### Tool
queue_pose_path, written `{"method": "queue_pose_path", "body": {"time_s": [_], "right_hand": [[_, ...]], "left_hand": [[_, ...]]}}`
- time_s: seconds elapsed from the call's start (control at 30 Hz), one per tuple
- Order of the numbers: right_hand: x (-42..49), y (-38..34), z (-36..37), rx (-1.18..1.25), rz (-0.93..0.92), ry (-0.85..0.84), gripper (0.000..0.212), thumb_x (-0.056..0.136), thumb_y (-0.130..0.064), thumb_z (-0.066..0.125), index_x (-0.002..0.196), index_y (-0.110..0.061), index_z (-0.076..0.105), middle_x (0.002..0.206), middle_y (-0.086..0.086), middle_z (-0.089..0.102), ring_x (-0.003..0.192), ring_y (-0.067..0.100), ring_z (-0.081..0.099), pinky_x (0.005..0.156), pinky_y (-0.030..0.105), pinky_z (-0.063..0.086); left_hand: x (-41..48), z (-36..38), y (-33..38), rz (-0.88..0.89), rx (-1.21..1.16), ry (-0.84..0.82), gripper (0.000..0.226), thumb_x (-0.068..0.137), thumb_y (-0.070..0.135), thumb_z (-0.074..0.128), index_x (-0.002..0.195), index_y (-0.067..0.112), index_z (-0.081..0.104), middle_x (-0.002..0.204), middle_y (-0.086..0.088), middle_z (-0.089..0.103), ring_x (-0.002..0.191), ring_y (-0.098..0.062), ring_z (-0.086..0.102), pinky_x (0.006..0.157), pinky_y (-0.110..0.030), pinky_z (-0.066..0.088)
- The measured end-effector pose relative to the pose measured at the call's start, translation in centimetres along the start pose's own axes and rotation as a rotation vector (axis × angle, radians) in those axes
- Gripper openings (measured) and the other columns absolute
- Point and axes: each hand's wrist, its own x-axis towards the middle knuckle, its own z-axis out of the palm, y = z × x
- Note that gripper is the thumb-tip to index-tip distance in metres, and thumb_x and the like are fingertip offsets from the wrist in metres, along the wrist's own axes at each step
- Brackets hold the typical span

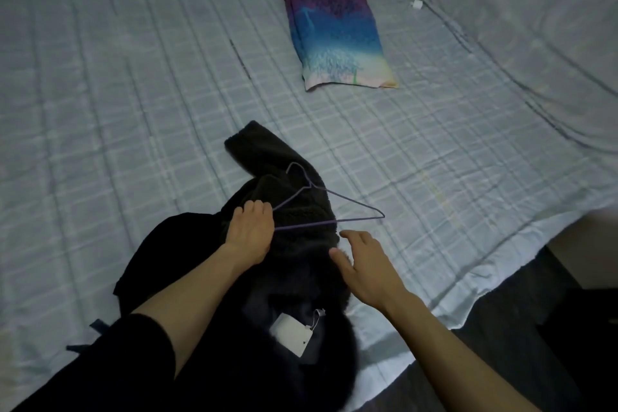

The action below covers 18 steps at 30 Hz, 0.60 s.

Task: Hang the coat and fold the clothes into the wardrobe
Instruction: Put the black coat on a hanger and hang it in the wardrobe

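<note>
The dark fleecy coat (294, 251) lay crumpled on the bed (133, 94), close to its near edge, lining up and a white tag (291, 334) showing. On top of it rested a thin purple hanger (354, 203), hook pointing away from the person. The left hand (249, 234) had its fingers (257, 207) clenched round the hanger's left corner, knuckles against the fleece. The right hand (364, 264) hovered at the coat's right edge, fingers released and spread, thumb just beside the pile; whether it touched the fabric could not be told. A folded multicoloured garment (334, 30) sat well apart, farther up the bed. The wardrobe was out of view.

The coat looked thick, soft and floppy, probably with some weight; it would sag and slide wherever it was not supported. The wire hanger seemed light and springy, likely to bend under a bulky garment. The sensible hold would be at the collar and shoulder seams, opening one shoulder with the free hand while the other fed the hanger's arm inside, then lifting by the hook only once both shoulders were seated
</note>
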Motion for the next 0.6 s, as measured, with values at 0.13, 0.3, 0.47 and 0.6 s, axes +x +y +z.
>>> {"method": "queue_pose_path", "body": {"time_s": [0.13,0.3,0.47,0.6], "right_hand": [[0.5,-0.7,-0.7,-0.056,-0.031,-0.004,0.058,0.097,-0.046,0.051,0.146,-0.020,0.036,0.146,0.007,0.042,0.131,0.027,0.041,0.107,0.042,0.038],[1.3,-1.2,-1.7,-0.122,-0.089,0.113,0.073,0.086,-0.047,0.065,0.146,-0.019,0.034,0.145,0.011,0.041,0.133,0.031,0.038,0.106,0.044,0.036],[2.5,-1.4,-3.1,-0.297,-0.090,0.177,0.121,0.071,-0.062,0.074,0.156,-0.019,0.001,0.163,0.017,-0.001,0.150,0.037,0.001,0.119,0.049,0.011],[3.0,-1.5,-4.5,-0.385,-0.063,0.110,0.145,0.057,-0.071,0.079,0.155,-0.015,-0.011,0.160,0.017,0.017,0.145,0.036,0.022,0.118,0.048,0.022]], "left_hand": [[-1.7,-1.1,-2.8,0.061,-0.044,0.155,0.034,0.092,0.029,0.058,0.120,0.011,0.053,0.110,-0.010,0.055,0.096,-0.028,0.052,0.079,-0.040,0.044],[-4.6,-3.3,-6.7,0.146,-0.089,0.297,0.044,0.094,0.033,0.058,0.130,0.009,0.054,0.106,-0.009,0.056,0.090,-0.028,0.052,0.074,-0.040,0.043],[-8.1,-4.8,-9.5,0.208,-0.142,0.396,0.042,0.092,0.041,0.045,0.124,0.015,0.054,0.101,-0.002,0.053,0.088,-0.023,0.050,0.073,-0.038,0.043],[-10.4,-4.8,-10.8,0.219,-0.176,0.449,0.041,0.090,0.041,0.044,0.120,0.014,0.053,0.101,-0.002,0.052,0.088,-0.023,0.048,0.074,-0.037,0.043]]}}
